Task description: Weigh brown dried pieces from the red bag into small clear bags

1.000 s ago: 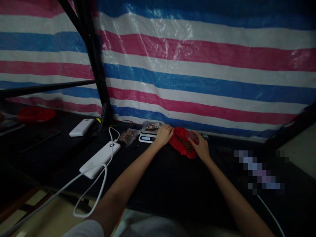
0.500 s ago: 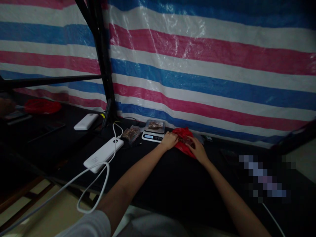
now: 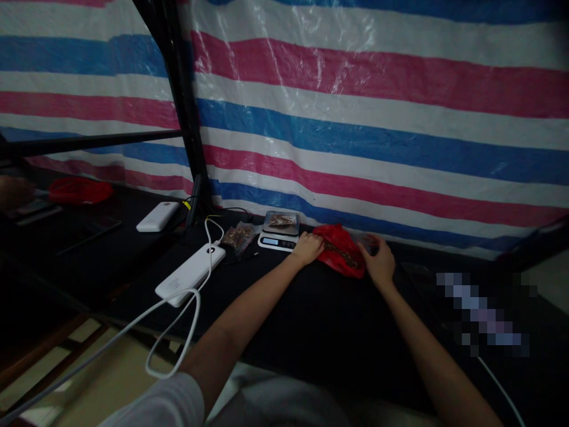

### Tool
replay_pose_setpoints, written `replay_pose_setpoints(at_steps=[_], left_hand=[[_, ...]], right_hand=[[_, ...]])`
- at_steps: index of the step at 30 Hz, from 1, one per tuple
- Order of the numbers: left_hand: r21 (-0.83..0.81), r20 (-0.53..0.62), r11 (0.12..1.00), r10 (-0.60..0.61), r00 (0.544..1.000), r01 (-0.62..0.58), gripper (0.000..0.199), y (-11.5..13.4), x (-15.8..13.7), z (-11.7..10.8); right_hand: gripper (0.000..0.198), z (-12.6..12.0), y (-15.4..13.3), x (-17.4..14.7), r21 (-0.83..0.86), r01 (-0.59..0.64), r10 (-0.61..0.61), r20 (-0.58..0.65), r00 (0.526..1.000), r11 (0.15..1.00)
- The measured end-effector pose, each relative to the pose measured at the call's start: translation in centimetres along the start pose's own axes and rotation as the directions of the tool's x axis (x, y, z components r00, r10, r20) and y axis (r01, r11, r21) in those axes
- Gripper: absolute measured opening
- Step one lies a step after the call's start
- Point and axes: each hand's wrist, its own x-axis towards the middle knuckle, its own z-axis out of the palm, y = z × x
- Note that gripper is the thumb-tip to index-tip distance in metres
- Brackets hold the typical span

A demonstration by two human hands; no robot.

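Note:
A red plastic bag [image 3: 331,234] lies spread on the black tabletop, with a heap of small brownish metallic-looking pieces [image 3: 340,255] in it; their exact kind is too dim to tell. My left hand [image 3: 307,248] is closed on the bag's left edge, beside the scale. To the right of the bag, my right hand [image 3: 381,264] curls its thumb and fingers around a clear plastic bag [image 3: 368,242], which is partly hidden. On the white digital scale [image 3: 272,242] rests a small clear bag of similar pieces [image 3: 282,221]. More filled clear bags [image 3: 240,237] lie left of the scale.
A white power bank [image 3: 191,276] with a looping white cable [image 3: 194,320] lies at the left; another power bank [image 3: 157,216] is farther back. Another person's hand [image 3: 15,193] is near a red bag [image 3: 80,191] at far left. A striped sheet [image 3: 355,130] hangs behind.
My right hand has moved right, from the pieces in the red bag to the clear plastic bag beside it. My left hand stays on the red bag's edge. The view has shifted slightly.

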Motion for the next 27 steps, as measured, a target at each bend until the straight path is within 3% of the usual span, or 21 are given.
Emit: replay_pose_setpoints(at_steps=[2, 6, 10, 15, 18, 23, 27], left_hand=[[0.008, 0.000, 1.000, 0.006, 1.000, -0.006, 0.025, 0.1, 0.0, -0.1], [0.031, -0.012, 0.999, 0.026, 1.000, -0.026, 0.024, 0.1, -0.1, -0.2], [0.044, -0.056, 0.997, 0.058, 0.997, -0.056, 0.026, 0.3, -0.2, -0.2], [0.021, -0.070, 0.998, 0.066, 0.995, -0.064, 0.026, 0.5, -0.5, -0.5], [0.002, -0.101, 0.999, 0.046, 0.994, -0.046, 0.027, 0.7, -0.8, -1.0], [-0.072, -0.206, 0.996, -0.075, 0.976, 0.062, 0.028, 0.7, -1.2, -2.5], [-0.147, -0.365, 0.973, -0.218, 0.905, 0.176, 0.025, -1.7, -2.1, -4.8]], right_hand=[[0.045, -0.6, 0.5, 0.3, -0.110, -0.058, 0.062, 0.033, 0.998, 0.992], [0.050, -1.4, 1.4, 0.6, -0.317, -0.119, 0.193, 0.214, 0.957, 0.941], [0.047, -1.8, 1.8, 0.8, -0.475, -0.045, 0.221, 0.323, 0.920, 0.879], [0.045, -2.8, 2.5, 1.2, -0.581, 0.028, 0.203, 0.328, 0.923, 0.813], [0.042, -3.4, 2.9, 1.5, -0.588, 0.105, 0.167, 0.390, 0.906, 0.802], [0.036, -4.8, 3.7, 1.7, -0.648, 0.197, 0.053, 0.345, 0.937, 0.736], [0.039, -5.8, 4.5, 2.0, -0.598, 0.228, 0.098, 0.462, 0.881, 0.769]])
